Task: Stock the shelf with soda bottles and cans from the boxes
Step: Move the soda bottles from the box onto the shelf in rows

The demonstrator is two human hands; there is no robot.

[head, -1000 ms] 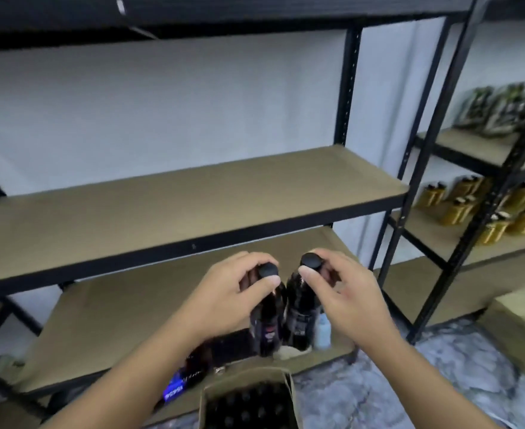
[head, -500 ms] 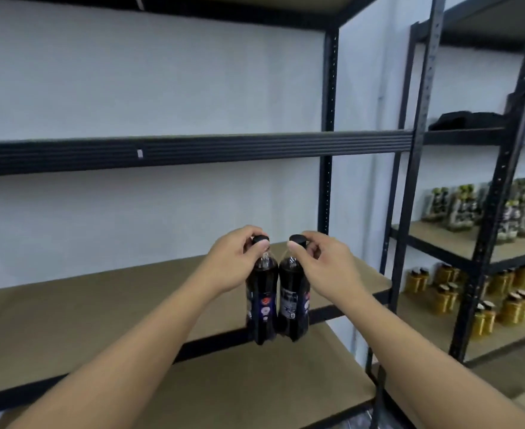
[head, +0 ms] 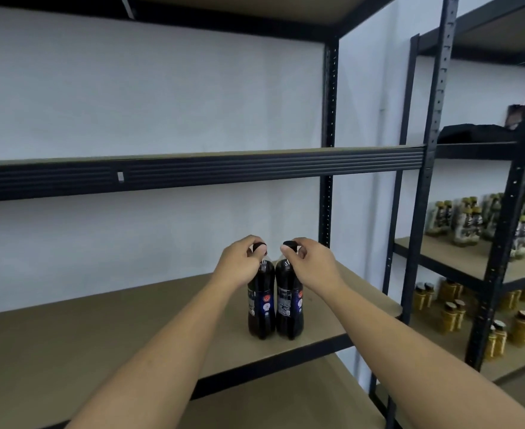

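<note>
Right now both hands are at work on the middle shelf board [head: 100,335] of a black metal rack [head: 327,193]. The left hand [head: 241,266] pinches the black cap [head: 259,246] of the left cola bottle [head: 260,308], thumb and fingertips curled closely round it. The right hand [head: 314,267] holds the cap of the right cola bottle [head: 289,308] in the same narrow pinch.

Both bottles stand upright, long axis vertical, caps up and bases down on the brown board (or so nearly down that no gap shows). They are side by side and touching, near the front edge of the board and toward its right end, just ahead of the rack's rear upright. Their dark labels with round red and white marks face the camera.

Behind them is a plain white wall [head: 131,103]. To the right stands a neighbouring rack [head: 509,193] holding rows of lidded jars with yellow contents [head: 524,326].
</note>
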